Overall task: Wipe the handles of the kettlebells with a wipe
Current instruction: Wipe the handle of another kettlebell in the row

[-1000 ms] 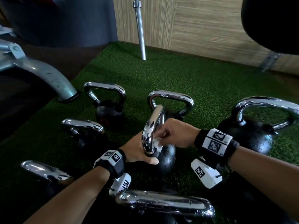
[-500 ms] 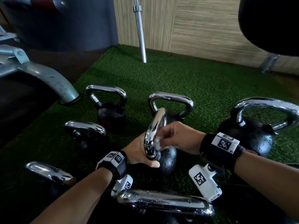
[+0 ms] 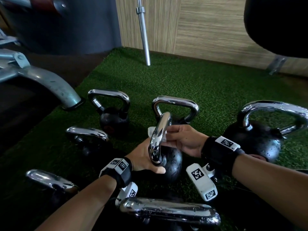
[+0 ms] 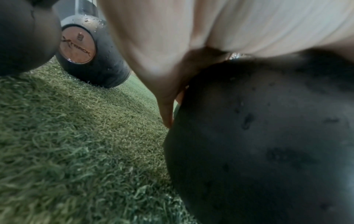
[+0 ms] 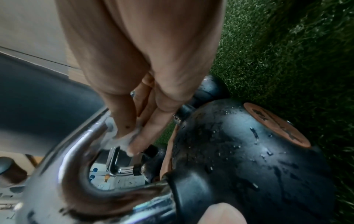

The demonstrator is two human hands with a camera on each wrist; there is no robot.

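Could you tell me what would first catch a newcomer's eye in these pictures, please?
At the centre, the right hand presses a white wipe against the chrome handle of a black kettlebell, while the left hand steadies its body. More chrome-handled kettlebells stand around it on green turf, the largest at the right, speckled with droplets.

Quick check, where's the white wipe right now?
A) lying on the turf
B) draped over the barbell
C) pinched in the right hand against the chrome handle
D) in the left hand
C: the right hand pinches the wipe against the chrome handle, while the left hand steadies the kettlebell.
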